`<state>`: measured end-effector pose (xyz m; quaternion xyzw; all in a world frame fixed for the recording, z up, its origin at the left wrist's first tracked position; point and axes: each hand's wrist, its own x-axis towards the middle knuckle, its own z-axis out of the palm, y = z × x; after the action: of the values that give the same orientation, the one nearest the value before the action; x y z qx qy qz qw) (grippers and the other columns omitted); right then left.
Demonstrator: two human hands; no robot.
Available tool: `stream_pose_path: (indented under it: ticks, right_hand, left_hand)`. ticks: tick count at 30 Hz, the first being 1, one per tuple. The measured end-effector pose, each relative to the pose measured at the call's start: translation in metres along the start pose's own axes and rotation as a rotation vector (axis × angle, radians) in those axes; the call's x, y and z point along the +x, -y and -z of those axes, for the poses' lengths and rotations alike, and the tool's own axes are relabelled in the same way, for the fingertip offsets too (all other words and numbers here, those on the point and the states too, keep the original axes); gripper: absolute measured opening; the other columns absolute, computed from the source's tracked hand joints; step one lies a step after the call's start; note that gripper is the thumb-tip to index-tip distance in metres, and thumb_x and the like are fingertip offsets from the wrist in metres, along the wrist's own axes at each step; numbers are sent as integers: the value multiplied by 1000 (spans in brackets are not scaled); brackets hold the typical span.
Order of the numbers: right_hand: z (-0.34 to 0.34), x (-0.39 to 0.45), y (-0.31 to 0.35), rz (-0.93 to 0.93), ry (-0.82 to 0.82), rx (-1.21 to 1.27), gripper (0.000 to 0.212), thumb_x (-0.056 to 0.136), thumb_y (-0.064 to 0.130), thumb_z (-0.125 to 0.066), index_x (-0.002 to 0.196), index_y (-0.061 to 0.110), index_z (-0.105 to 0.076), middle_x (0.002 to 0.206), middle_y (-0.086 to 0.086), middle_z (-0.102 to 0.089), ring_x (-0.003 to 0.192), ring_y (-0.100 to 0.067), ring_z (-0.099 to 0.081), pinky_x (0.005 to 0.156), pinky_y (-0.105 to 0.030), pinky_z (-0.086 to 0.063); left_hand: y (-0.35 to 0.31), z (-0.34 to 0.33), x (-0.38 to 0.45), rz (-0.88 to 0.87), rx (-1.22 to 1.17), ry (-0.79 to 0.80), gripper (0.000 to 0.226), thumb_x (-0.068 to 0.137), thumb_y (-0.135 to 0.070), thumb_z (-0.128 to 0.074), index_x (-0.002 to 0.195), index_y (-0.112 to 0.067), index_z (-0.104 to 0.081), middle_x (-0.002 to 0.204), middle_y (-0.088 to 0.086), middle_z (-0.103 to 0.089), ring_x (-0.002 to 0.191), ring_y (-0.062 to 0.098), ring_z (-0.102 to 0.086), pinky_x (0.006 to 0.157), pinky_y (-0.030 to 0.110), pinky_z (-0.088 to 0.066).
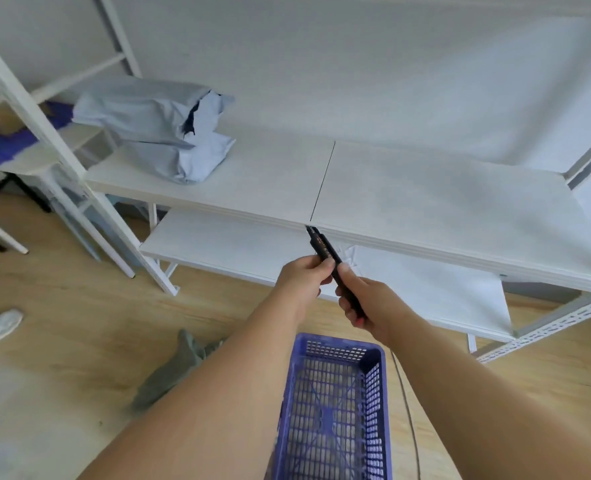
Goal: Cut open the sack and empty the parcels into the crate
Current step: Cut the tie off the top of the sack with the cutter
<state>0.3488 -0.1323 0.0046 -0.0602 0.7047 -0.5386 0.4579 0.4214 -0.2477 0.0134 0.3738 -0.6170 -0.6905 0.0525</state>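
Head view shows both hands out in front of the shelf edge. The right hand (pixel 367 303) grips the black utility knife (pixel 332 265) with fingers curled round its handle; the left hand (pixel 304 277) pinches its upper part, tip reaching the front edge of the upper shelf (pixel 425 202). The pale blue sack (pixel 155 129) lies at that shelf's left end, well apart, with bare board between. The purple crate (pixel 335 410) stands on the floor below the hands.

Both bare forearms extend forward and converge. The right hand (pixel 367 303) grips the rear of a slim black utility knife (pixel 335 268), fingers curled round it. The left hand (pixel 304 282) pinches its forward section with fingertips.
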Motion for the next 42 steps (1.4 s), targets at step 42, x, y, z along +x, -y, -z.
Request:
stream_pose_path:
  ticks: [42]
  right_hand:
    - [-134, -39, -140, 51, 53, -319, 17, 100, 17, -50, 116, 12, -53, 74, -6, -53, 53, -14, -49, 50, -23, -45]
  left_hand:
    - [179, 145, -95, 313, -267, -420, 28, 97, -11, -48, 70, -18, -52, 62, -1, -52, 48, 11, -40, 42, 21, -24]
